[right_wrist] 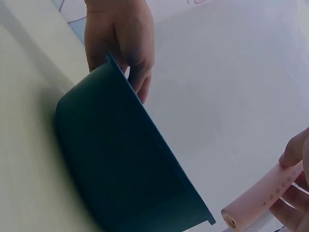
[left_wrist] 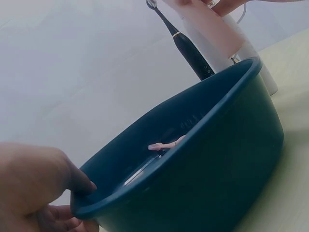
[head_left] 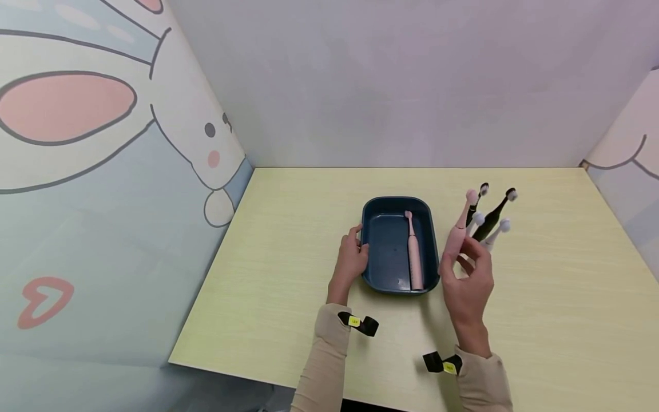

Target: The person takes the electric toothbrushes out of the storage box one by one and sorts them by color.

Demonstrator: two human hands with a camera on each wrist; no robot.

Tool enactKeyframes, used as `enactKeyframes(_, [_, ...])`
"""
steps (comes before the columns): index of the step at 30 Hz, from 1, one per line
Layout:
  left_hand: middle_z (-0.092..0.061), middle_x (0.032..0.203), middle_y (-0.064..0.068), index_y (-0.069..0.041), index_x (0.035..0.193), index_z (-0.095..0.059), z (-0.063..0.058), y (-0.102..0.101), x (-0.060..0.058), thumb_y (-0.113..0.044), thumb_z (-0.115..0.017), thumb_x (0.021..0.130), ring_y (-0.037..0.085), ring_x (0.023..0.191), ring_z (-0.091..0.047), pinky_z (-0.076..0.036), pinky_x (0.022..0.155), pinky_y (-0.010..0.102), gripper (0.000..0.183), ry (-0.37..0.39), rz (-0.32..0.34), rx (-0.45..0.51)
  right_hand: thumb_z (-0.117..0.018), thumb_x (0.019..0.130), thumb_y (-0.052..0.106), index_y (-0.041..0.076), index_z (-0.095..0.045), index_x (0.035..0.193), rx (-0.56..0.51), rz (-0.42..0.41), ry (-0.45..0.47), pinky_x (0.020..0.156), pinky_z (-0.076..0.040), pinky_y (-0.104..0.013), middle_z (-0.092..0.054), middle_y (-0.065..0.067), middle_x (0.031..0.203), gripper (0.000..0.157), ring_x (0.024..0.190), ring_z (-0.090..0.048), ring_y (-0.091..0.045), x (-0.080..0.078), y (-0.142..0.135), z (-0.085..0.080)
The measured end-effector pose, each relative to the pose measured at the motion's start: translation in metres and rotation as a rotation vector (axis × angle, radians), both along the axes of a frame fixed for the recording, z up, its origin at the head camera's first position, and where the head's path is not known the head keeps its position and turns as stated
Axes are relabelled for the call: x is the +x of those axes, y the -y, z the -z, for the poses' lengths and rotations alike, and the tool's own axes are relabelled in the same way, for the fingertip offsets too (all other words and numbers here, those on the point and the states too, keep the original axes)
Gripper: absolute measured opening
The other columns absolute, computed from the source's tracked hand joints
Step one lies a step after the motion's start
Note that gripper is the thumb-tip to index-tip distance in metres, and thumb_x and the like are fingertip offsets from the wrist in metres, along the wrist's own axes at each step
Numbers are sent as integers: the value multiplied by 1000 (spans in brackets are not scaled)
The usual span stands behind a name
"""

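My right hand (head_left: 468, 286) pinches a pink electric toothbrush (head_left: 455, 239) by its handle, head up, just right of the dark blue basin (head_left: 383, 254). In the right wrist view the base of that pink toothbrush (right_wrist: 251, 203) hangs beside the basin's rim. The left hand (head_left: 352, 257) grips the basin's left rim, thumb on the inside, as the left wrist view shows at the basin wall (left_wrist: 207, 164). Inside the basin another pink electric toothbrush (head_left: 414, 257) lies along the right side, its head toward the far end.
Behind my right hand stand two black electric toothbrushes, one black toothbrush (head_left: 491, 220) leaning right, and two white ones, including a white toothbrush (head_left: 496, 233). They stand on the pale wooden table (head_left: 288, 246). A plain wall (head_left: 412, 86) rises at the table's back edge.
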State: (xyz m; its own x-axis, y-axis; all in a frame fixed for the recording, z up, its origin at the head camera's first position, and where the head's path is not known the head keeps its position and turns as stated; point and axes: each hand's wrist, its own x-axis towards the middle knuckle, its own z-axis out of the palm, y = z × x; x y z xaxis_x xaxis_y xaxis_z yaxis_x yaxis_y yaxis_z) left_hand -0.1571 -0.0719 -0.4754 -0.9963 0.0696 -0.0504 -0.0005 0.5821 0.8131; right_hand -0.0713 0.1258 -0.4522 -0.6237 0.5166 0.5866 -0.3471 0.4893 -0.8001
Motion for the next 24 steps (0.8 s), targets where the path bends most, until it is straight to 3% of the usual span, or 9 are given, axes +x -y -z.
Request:
enactKeyframes(11, [-49,98,10,-14,145,-39,-2,0,1,-11,-52,96,18,84,-50,-44,73,30,50,1,-6,-4,-66,79,-11,-12,-55,119,-42,19,-23,84,-46,-10,-60,-23,112,42,101,-57,-4,16,10,-16])
enactKeyframes(14, [-49,98,10,-14,145,-39,-1,0,0,-11,-52,96,17,84,-50,-44,73,29,50,2,-7,-3,-66,79,-11,-12,-54,119,-57,31,-13,84,-46,-10,-60,-19,113,43,101,-56,-4,17,9,-11])
enactKeyframes(20, [-49,98,10,-14,145,-39,-1,0,0,-12,-52,97,18,84,-50,-44,73,30,50,1,-5,-2,-66,78,-10,-11,-54,120,-86,49,1,84,-47,-11,-58,1,112,44,101,-56,-4,16,4,1])
enactKeyframes(24, [-50,99,10,-14,145,-39,-1,-1,0,-12,-51,97,18,84,-50,-45,73,30,50,5,-7,-3,-67,78,-9,-9,-55,121,-86,52,4,83,-47,-11,-58,1,112,45,101,-56,-4,13,-2,16])
